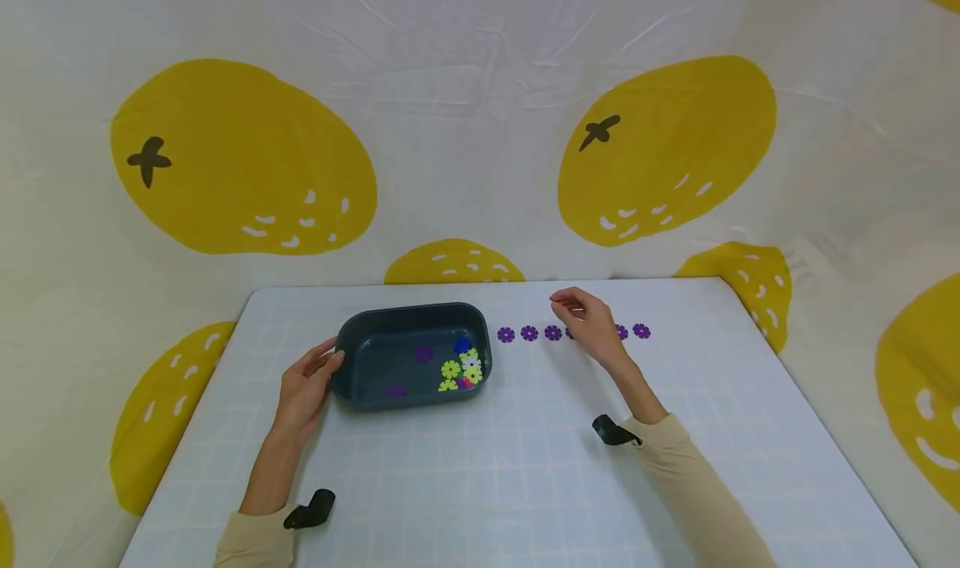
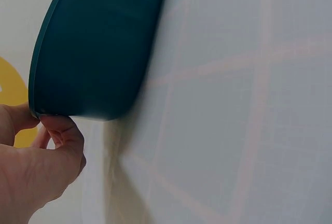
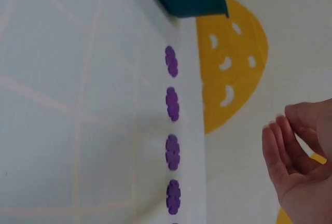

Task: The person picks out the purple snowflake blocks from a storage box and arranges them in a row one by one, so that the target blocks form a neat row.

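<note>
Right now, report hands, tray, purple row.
Left hand gripping tray at left end. Right hand aloft, no piece visible in it. Row of purple pieces beside tray; right hand blocks part from head camera.

Right hand blocks part of the row of purple flowers!
So there's no full count from the head view, and over in the right wrist view the lowest flower is a mere sliver at the bottom edge. In the tray, the yellow pieces bunch up, too small to separate cleanly. Left wrist view now: tray sliced by the top edge, its inside hidden, left hand clipped at the left. Both sleeves run off the head view's bottom.
</note>
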`<state>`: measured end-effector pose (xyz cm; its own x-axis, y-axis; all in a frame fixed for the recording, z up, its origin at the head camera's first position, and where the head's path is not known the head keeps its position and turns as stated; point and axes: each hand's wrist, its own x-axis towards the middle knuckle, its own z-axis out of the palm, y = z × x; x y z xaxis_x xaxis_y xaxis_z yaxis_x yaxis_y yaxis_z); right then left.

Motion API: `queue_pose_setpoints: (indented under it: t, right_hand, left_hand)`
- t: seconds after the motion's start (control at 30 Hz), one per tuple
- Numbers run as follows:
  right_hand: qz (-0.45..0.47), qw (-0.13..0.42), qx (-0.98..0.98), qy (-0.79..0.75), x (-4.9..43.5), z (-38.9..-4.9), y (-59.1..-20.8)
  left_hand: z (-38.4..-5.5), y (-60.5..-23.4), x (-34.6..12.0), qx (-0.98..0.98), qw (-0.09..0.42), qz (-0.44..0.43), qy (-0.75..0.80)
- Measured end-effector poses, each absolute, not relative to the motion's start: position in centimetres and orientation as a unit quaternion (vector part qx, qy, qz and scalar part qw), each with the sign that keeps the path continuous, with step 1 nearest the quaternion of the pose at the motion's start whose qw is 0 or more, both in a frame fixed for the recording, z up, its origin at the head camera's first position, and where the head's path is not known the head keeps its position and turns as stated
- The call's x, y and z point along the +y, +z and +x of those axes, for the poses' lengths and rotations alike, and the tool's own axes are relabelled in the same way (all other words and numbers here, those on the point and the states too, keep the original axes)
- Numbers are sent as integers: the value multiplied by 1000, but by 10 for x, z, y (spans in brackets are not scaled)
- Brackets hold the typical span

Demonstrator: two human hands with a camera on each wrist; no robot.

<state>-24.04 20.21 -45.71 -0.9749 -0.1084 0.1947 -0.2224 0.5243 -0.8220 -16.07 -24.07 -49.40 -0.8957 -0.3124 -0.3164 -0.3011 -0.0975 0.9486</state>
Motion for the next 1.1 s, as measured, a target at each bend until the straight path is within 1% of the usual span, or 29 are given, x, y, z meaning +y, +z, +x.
queue_pose_setpoints:
  t: [0.43,0.67,0.9,1.1]
  right_hand:
    - [135,30,-854,501,156,-242,-456]
    - [166,11,-845,509,135,-237,-454]
    - [230,-11,-827,513,117,-233,-457]
    - [312,-49,-812,490,106,-231,-463]
  left_hand:
    - [-163,-493,-245,-679,1,234,-696]
    - [-164,-494,-244,-674,9,229,-703]
    - [-163,-495,-243,-669,11,228,-707]
    - [-163,-497,-243,-665,11,221,-713]
